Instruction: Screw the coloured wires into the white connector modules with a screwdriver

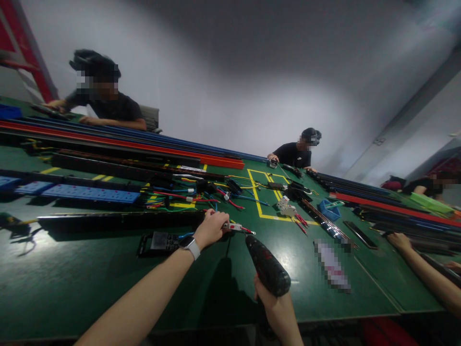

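Note:
My left hand (211, 228), with a watch on the wrist, is closed on a small white and grey component (235, 227) that looks like a circuit breaker. A short red wire (248, 231) with a ring terminal sticks out from its right end. My right hand (276, 303) grips a black cordless drill (267, 265), its nose pointing away from me and close below the terminal; the two appear apart, though touching cannot be ruled out. Beside my left hand lies a long black profile (122, 224). Under my left wrist sits a black panel piece (158, 242) with a grey block.
Blue socket strips (90, 192) and loose coloured wires (201, 194) lie left and ahead. White breakers (286, 206) with red wires and a blue bin (329, 210) stand to the right. Two people work across the green table (173, 298); another person's arm (421, 262) reaches in at right.

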Motion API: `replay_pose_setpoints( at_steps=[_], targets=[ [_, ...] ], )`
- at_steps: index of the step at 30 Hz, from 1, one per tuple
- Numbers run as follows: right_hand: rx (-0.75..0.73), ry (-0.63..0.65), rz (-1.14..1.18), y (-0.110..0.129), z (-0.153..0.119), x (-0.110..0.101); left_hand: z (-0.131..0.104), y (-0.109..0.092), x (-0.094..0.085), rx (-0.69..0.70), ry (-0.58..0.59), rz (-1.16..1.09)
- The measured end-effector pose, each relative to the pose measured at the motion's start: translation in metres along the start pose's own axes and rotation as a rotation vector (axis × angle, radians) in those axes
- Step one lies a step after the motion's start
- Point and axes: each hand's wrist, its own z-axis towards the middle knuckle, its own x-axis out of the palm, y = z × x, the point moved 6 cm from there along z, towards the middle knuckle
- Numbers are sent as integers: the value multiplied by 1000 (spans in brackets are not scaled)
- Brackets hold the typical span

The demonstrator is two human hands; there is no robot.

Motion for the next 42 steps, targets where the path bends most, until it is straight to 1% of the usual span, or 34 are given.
replay_pose_setpoints(
  at_steps=[4,9,15,19,22,29,38,42],
  targets=[
    [3,34,22,2,0,0,0,0,-1,-11,8,-10],
    [15,44,13,3,1,0,0,-1,-2,-7,10,-16],
    [23,41,38,-3,0,1,0,-1,-2,-14,7,-17],
    [8,68,22,-10,2,3,0,-1,-1,-7,7,-8],
    [-3,92,11,-9,2,4,0,0,0,-6,4,-7],
    [41,48,27,-3,1,1,1,0,1,-10,20,-2],
    [3,30,52,-7,2,1,1,-1,-1,-7,17,-11],
    [4,41,60,-7,2,2,1,-1,-1,-11,19,-14]
  ],
)
